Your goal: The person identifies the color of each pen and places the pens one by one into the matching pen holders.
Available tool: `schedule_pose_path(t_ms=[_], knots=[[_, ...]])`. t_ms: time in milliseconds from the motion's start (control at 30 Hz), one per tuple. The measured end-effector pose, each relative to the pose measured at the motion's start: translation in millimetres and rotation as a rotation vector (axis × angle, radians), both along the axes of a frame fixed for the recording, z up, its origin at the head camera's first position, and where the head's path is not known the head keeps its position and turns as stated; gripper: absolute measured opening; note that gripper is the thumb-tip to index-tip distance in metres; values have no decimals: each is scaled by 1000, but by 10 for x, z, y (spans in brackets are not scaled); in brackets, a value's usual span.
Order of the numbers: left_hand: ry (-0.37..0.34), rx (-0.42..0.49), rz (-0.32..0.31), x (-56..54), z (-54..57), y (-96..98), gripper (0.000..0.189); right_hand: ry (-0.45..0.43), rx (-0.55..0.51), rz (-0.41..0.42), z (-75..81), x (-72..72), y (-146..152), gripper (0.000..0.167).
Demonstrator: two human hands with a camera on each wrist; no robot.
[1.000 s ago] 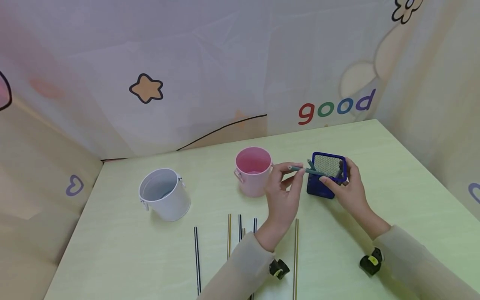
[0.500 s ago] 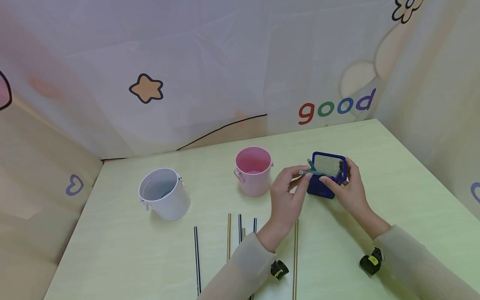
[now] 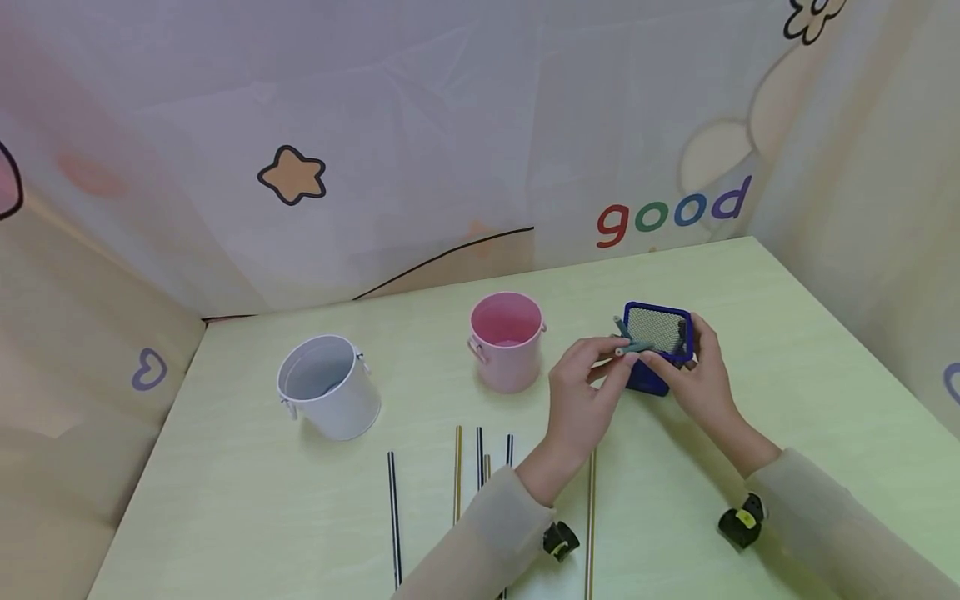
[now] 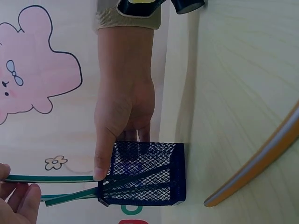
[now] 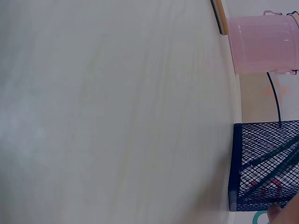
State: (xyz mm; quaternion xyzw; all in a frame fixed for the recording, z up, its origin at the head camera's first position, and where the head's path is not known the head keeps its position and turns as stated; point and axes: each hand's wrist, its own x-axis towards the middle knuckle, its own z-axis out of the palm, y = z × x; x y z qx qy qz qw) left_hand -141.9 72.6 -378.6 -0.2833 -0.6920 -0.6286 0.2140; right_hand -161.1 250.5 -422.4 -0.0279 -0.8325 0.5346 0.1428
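Fingers [image 3: 617,377] of left hand [image 3: 577,408], head view: pinching a green stick [image 3: 637,347] near its outer end, at 8 o'clock of the mesh cup.
Fingers of right hand [image 3: 701,385]: curled round the mesh cup [image 3: 648,382] from 4 o'clock, thumb at the rim.
Change, past second: left hand and pinched stick shifted between 3 and 4 o'clock, closer to the cup; right hand and cup much as they were.
Bearing on the work: stick seems to be going deeper into the cup; not yet let go.
Pink bucket [image 3: 510,373]: on the worktop [image 3: 225,517], 9 o'clock of the cup.
White bucket [image 3: 345,417]: farther out, same direction; contents hard to make out.
Long striped sticks [image 3: 394,521]: worktop, 6 o'clock; several pass under the left sleeve [image 3: 480,537], lower ends hidden or cut off, count uncertain.
Mesh cup, left wrist view: 6 o'clock; other green sticks [image 4: 70,197] project from its mouth, inner lengths blurred by mesh.
Left fingertips: 8 o'clock, cropped by the frame.
Orange-brown stick [image 4: 257,167]: 4 o'clock, far end cut off.
Mesh cup, right wrist view: 4 o'clock, mouth out of frame; contact of base with worktop cannot be told.
Right hand: only a sliver, between 4 and 5 o'clock.
Pink bucket: 2 o'clock, cropped.
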Motion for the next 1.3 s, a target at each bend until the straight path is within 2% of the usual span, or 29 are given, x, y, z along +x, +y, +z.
schedule_pose_path(t_ms=[400, 833, 1300], knots=[[-4, -74, -26, -15, -23, 54, 19, -14, 25, -4, 18, 1, 7, 80], [64, -161, 20, -19, -12, 126, 17, -17, -27, 7, 34, 20, 20, 85], [-36, -216, -10, -30, -4, 145, 21, -14, -28, 18, 27, 26, 30, 86]])
